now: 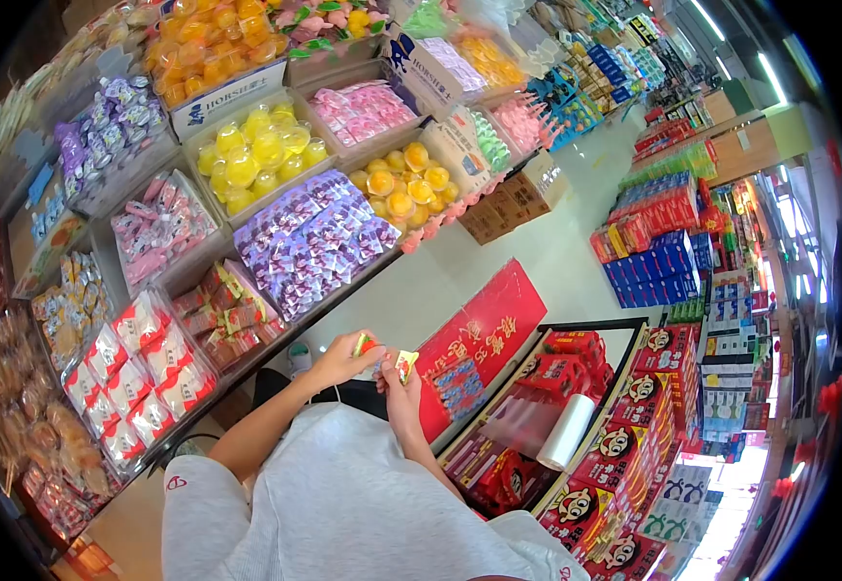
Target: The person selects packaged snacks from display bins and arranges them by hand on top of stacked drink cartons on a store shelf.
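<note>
My left hand (341, 359) is closed on a small wrapped packet (364, 345) with red and green on it. Right beside it, my right hand (399, 389) pinches another small packet (406, 364), yellow-green and white. Both hands are close together in front of my grey shirt, fingertips almost meeting. What is inside the wrappers is too small to make out. Just right of my right hand stands a red gift box lid or board (484, 334) with gold characters.
On the left, a tiered stand carries bins of purple packets (314, 237), yellow jelly cups (261, 155) and red-white packs (121, 378). At right, a display case holds red packages (561, 373) and a plastic bag roll (567, 433). A carton (513, 198) sits on the floor.
</note>
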